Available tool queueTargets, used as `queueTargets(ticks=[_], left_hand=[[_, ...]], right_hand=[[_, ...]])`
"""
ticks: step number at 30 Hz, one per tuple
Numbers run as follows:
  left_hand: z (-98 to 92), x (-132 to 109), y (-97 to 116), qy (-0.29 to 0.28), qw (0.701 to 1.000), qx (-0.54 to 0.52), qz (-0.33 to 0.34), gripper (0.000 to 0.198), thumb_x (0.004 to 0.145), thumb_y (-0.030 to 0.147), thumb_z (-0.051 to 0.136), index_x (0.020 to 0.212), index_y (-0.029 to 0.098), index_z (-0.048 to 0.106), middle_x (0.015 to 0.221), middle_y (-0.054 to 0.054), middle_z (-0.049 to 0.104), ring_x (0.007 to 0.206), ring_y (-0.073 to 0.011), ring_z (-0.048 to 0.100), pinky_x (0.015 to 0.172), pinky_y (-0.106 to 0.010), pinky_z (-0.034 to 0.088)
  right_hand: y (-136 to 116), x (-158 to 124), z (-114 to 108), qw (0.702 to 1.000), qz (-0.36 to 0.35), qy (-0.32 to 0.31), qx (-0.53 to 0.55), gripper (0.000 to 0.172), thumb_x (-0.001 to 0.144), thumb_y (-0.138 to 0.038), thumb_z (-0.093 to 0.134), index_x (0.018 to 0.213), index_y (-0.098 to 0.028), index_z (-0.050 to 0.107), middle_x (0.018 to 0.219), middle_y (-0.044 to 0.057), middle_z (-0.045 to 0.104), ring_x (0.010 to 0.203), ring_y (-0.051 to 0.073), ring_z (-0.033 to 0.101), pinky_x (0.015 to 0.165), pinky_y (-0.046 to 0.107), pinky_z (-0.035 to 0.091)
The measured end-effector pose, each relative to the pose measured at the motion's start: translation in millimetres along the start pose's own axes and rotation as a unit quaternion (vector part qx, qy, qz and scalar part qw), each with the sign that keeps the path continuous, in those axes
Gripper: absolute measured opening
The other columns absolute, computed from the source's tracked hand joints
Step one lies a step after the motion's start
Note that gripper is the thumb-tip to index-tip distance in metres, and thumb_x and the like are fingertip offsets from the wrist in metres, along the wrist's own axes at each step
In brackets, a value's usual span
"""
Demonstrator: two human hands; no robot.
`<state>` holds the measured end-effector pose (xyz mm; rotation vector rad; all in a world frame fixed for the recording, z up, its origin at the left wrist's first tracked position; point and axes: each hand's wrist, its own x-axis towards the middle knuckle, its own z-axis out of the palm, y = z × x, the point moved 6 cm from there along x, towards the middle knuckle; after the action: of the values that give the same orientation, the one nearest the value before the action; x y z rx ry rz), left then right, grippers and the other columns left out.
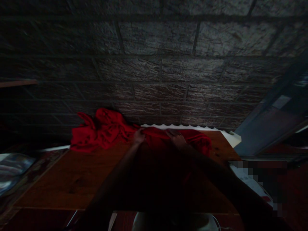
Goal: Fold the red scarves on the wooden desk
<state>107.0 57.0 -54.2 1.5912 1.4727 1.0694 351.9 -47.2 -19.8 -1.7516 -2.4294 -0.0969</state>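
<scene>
Red cloth (pixel 156 141) lies across the far side of a wooden table (pixel 96 173), spread in the middle and dropping into dark shadow toward me. At its left is a crumpled heap of red fabric (pixel 103 131); I cannot tell if both are one piece. My left hand (pixel 139 136) grips the cloth near its back edge, fingers curled round it. Resting on the same cloth further right, my right hand (pixel 176 138) has its fingers stretched out over the fabric. Dim light hides much of the cloth between my forearms.
A rough block wall (pixel 149 70) rises directly behind the table. White scalloped edging (pixel 178 126) runs along the table's back. A grey door-like panel (pixel 271 106) stands at right. Clear plastic (pixel 14 168) lies at left, and a pale seat (pixel 141 221) is below me.
</scene>
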Motion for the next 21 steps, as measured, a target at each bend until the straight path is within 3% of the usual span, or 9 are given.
queueTargets(ticks=[2,5,8,12,17,21], left_hand=[[-3.8,-2,-2,0.044,0.999,0.003,0.014,0.035,0.077,0.007,0.060,0.109,0.018,0.066,0.116,-0.009,0.071,0.112,-0.0229,0.065,0.103,-0.041,0.048],[-9.2,-3,-4,0.067,0.998,-0.005,0.012,0.032,0.078,0.011,0.058,0.109,0.019,0.065,0.117,-0.007,0.071,0.114,-0.0217,0.064,0.103,-0.036,0.047],[-11.7,1,-5,0.047,0.999,-0.014,-0.009,0.021,0.081,0.018,0.061,0.100,0.017,0.068,0.105,-0.008,0.074,0.101,-0.0225,0.069,0.092,-0.034,0.053],[-12.4,2,-7,0.025,0.999,-0.023,-0.023,0.031,0.080,0.014,0.059,0.109,0.011,0.068,0.099,-0.011,0.076,0.087,-0.0221,0.072,0.082,-0.034,0.057],[-18.1,-4,-6,0.070,0.998,0.001,0.008,0.049,0.076,0.004,0.051,0.122,0.016,0.066,0.121,-0.008,0.071,0.114,-0.0218,0.065,0.105,-0.034,0.047],[-16.1,-4,0,0.022,0.995,0.093,0.032,0.043,0.083,0.014,0.055,0.126,0.019,0.064,0.126,-0.007,0.069,0.119,-0.0225,0.063,0.108,-0.035,0.044]], right_hand=[[1,-2,5,1.000,-0.001,-0.012,-0.001,0.059,0.094,-0.013,0.040,0.153,-0.020,0.037,0.157,0.013,0.036,0.138,0.025,0.044,0.114,0.038,0.035],[3,-5,9,1.000,-0.018,-0.008,-0.001,0.060,0.095,-0.016,0.042,0.154,-0.019,0.035,0.158,0.014,0.035,0.142,0.026,0.039,0.117,0.039,0.032],[5,-8,11,1.000,-0.025,-0.004,-0.009,0.059,0.096,-0.017,0.042,0.154,-0.023,0.036,0.160,0.014,0.029,0.145,0.028,0.033,0.117,0.042,0.031],[3,-11,10,0.999,-0.042,0.000,-0.017,0.058,0.097,-0.018,0.041,0.154,-0.023,0.035,0.161,0.015,0.026,0.147,0.029,0.029,0.117,0.045,0.028],[1,-16,9,0.998,-0.066,-0.012,-0.014,0.060,0.096,-0.018,0.043,0.155,-0.022,0.033,0.161,0.015,0.025,0.147,0.028,0.029,0.117,0.045,0.029],[5,-17,11,0.998,-0.053,-0.027,-0.012,0.059,0.095,-0.016,0.043,0.154,-0.024,0.036,0.162,0.013,0.025,0.147,0.028,0.030,0.117,0.044,0.030]])
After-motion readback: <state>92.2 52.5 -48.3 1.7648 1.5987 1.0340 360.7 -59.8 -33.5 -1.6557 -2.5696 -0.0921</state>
